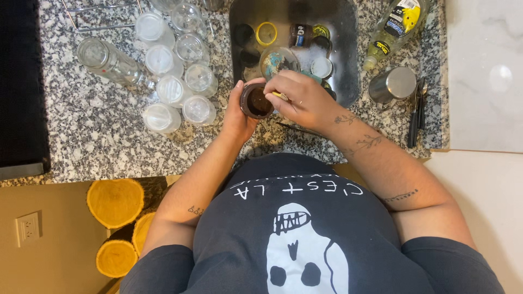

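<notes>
Brown glass jar, round and small, gripped in left hand, fingers wrapped closed around its side. Mouth open and facing up toward the camera, long axis roughly vertical, maybe tipped slightly; hard to tell from above. Held above the front edge of the speckled grey granite countertop, just in front of the steel sink basin.

Right hand curled over the jar's right rim, fingers pinched shut on a small yellowish item, partly hidden, kind unclear.

Sink basin crowded: round glass bowl with foam, yellow ring lid, dark jars and lids.

Left of the sink: cluster of clear glass jars standing mouth-down on the countertop, plus one clear glass jar lying on its side.

Right of the sink: yellow-green dish soap bottle lying tilted, steel cup on its side, dark-handled utensils near the counter edge.

Below the counter: round yellow log ends stacked.
</notes>
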